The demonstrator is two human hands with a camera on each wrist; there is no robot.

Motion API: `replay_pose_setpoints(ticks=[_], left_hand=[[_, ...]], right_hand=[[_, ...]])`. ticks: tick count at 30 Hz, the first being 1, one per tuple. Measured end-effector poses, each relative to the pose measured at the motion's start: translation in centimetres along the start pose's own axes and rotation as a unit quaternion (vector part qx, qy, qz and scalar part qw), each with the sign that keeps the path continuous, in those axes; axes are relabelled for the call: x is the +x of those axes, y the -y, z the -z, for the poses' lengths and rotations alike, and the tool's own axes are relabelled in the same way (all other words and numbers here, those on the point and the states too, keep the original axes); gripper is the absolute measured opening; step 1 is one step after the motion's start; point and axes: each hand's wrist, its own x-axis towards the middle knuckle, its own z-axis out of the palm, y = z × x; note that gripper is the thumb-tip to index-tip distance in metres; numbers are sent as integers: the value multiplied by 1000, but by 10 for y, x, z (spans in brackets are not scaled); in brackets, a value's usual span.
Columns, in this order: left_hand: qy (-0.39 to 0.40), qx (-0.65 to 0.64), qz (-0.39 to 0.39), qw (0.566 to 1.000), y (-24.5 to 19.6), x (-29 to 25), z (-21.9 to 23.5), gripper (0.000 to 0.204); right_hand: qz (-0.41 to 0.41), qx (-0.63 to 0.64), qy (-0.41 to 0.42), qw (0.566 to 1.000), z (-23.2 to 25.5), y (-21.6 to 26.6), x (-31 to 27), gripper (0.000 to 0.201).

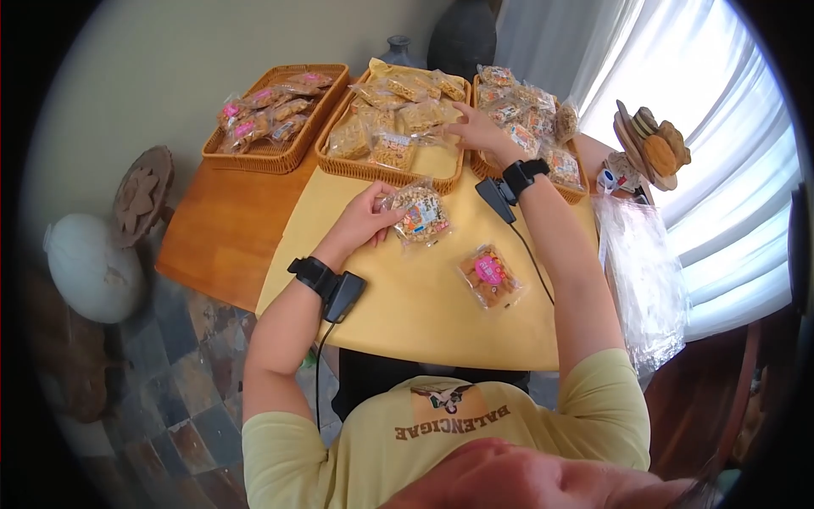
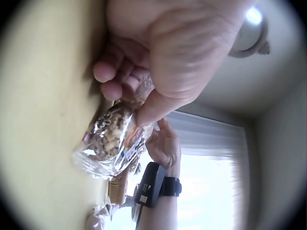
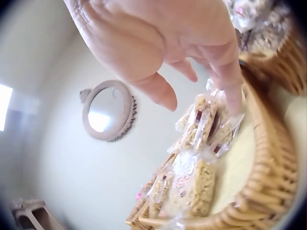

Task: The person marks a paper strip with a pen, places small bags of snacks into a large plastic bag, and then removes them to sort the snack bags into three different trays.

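The left hand (image 1: 366, 222) pinches the edge of a clear-wrapped puffed snack (image 1: 418, 214) between thumb and fingers, low over the yellow table; the left wrist view shows the thumb on the wrapper (image 2: 112, 139). Over the right side of the middle basket (image 1: 390, 176), the right hand (image 1: 482, 134) has its fingers spread above wrapped bars (image 1: 424, 116). In the right wrist view a fingertip is close to a wrapped bar (image 3: 200, 122); whether it touches cannot be told. A pink-labelled packet (image 1: 490, 276) lies on the table nearer the body.
A left basket (image 1: 292, 159) holds pink-labelled packets, and a right basket (image 1: 570, 193) holds puffed snacks. A clear plastic bag (image 1: 642, 271) hangs at the table's right edge, beside a carved wooden ornament (image 1: 657, 153). Cables run from both wrist cameras. Dark vases stand behind the baskets.
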Motion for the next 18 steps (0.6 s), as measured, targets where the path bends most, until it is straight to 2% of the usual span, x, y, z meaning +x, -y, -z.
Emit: replay_pose_setpoints(ticks=[1,2,3,4,6,7,8,10,14,16,17,18], left_hand=[[3,-6,6,1000,2,1,0,26],[11,-27,2,1000,5,3,1,25],[16,-48,-4,999,7,4,2,24],[16,-53,-1,998,9,5,2,24],[48,-122,-22,991,11,6,1,21],[56,-109,-22,992,10,6,0,18],[62,-109,-21,992,8,5,-1,18],[76,-132,-38,988,4,3,-3,19],[77,-135,-45,987,-2,-3,-2,18],[86,-132,-57,986,-2,-3,-3,18],[98,-129,-59,985,-3,-4,-4,18],[84,-136,-57,985,-3,-4,-4,18]], right_hand=[[81,-115,-14,990,6,0,-8,51],[159,-228,-26,960,12,-5,-15,49],[143,-269,-25,952,16,-9,-20,48],[138,-271,-22,952,17,-13,-26,48],[147,-272,88,947,12,-12,-57,46],[132,-313,102,935,5,-14,-68,50],[130,-312,97,936,-3,-20,-78,50],[213,-336,103,912,-15,-32,-90,53],[188,-297,86,932,-20,-39,-88,55],[245,-218,109,939,-22,-50,-90,51],[243,-219,97,940,-24,-45,-96,51],[181,-209,106,955,-26,-36,-104,47]])
